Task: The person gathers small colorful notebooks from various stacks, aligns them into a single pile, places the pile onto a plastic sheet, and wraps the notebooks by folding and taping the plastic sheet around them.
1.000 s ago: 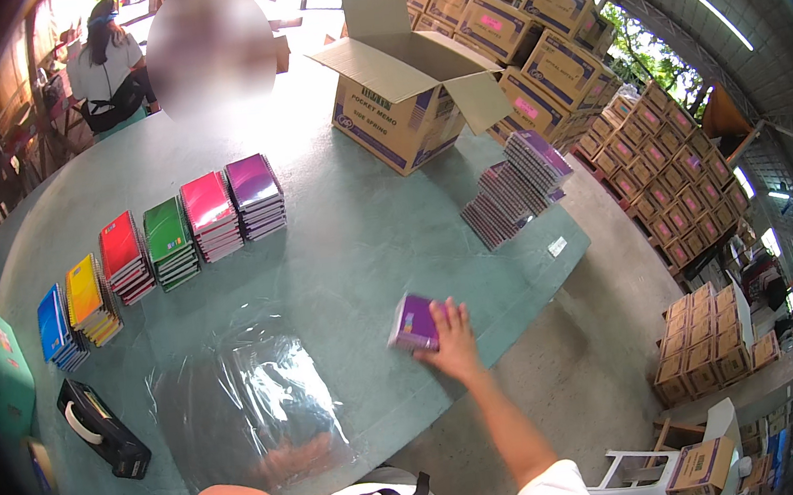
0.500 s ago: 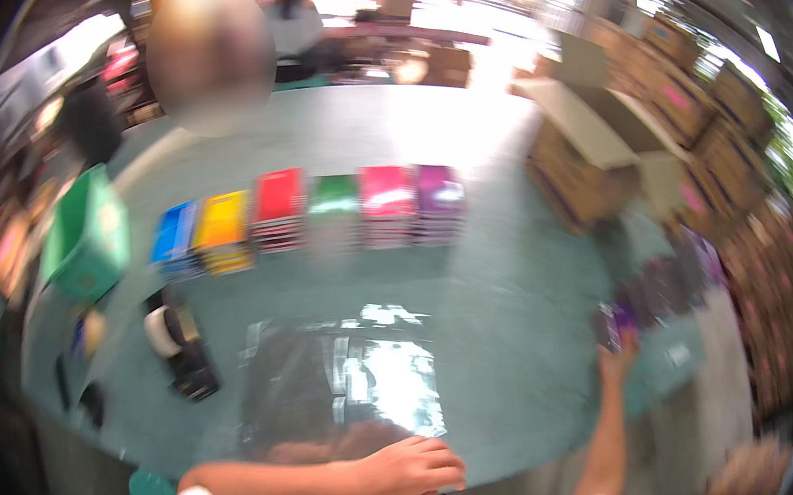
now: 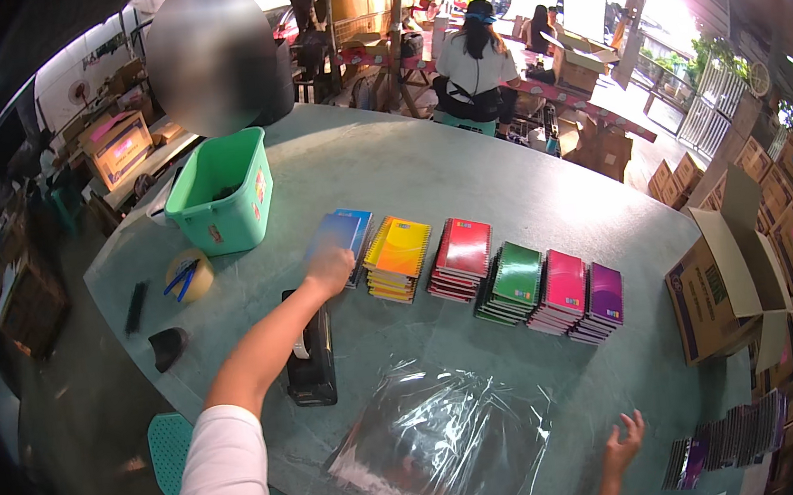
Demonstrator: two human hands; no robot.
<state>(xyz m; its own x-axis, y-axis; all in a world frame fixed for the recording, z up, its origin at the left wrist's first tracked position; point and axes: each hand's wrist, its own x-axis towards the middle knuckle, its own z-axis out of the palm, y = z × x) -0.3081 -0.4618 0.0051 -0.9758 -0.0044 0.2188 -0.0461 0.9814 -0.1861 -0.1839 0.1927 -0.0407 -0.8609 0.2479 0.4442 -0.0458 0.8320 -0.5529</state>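
My left hand (image 3: 330, 271) reaches to the stack of blue spiral notebooks (image 3: 353, 219), its fingers closed on the near edge of the top blue notebook (image 3: 327, 237), which looks shifted and slightly smeared. Beside it, in a slanting row, stand stacks of yellow notebooks (image 3: 398, 247), red notebooks (image 3: 463, 249), green notebooks (image 3: 517, 272), pink notebooks (image 3: 562, 281) and purple notebooks (image 3: 605, 292). My right hand (image 3: 622, 440) hovers near the table's right front, fingers apart and holding nothing. Between my arms lies a clear plastic sheet or bag (image 3: 449, 443), wrinkled and shiny.
A black tape dispenser (image 3: 311, 375) lies beside my left forearm. A green bin (image 3: 220, 198), a tape roll (image 3: 191, 273) and a black piece (image 3: 169, 349) are at left. Rightward stand an open carton (image 3: 713, 308) and more purple notebooks (image 3: 730, 440). People sit beyond the table.
My left hand has gone from near my chest out to the blue notebooks. The right hand has left the purple notebooks at the right and opened. The view has swung left.
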